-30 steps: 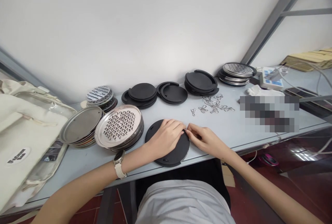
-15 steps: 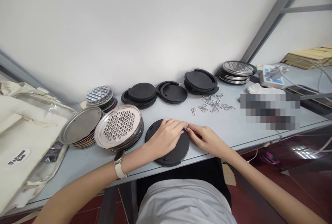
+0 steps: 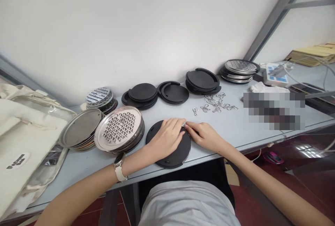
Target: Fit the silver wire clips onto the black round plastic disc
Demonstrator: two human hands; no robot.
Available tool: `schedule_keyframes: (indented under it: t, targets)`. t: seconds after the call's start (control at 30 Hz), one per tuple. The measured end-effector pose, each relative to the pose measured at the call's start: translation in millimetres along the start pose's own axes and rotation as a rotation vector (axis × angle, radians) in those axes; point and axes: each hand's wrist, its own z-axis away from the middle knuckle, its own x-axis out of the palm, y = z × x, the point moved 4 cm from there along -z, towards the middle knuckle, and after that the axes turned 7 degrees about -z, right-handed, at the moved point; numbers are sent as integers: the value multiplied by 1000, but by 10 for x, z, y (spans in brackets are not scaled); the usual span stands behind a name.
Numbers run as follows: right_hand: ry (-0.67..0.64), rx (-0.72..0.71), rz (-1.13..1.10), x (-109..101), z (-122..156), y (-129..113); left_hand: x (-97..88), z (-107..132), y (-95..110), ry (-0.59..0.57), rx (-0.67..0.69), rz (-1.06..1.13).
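Note:
A black round disc [image 3: 176, 152] lies near the front edge of the pale table [image 3: 230, 125]. My left hand [image 3: 166, 136] rests on top of the disc with its fingers curled, pressing it down. My right hand [image 3: 204, 136] is at the disc's upper right rim, fingers pinched on a small metal clip [image 3: 184, 125] where the two hands meet. A pile of several loose metal clips [image 3: 215, 104] lies beyond the hands.
Left of the disc stand a stack of perforated steel grater plates [image 3: 119, 128] and a stack of plain steel plates [image 3: 80, 129]. Black disc stacks [image 3: 142, 95] [image 3: 174, 93] [image 3: 202, 80] line the wall. More grater plates [image 3: 239, 69] sit far right. A cream bag [image 3: 24, 138] fills the left.
Both hands have stayed on the disc; the pinched fingers shifted slightly left along its rim. The view tilted a little.

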Motion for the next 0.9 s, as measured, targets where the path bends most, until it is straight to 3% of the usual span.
schedule_keyframes:
  t: [0.9]
  targets:
    - [5,-37,-121,-10,71,-9,-23,-11,7,-6,10,48]
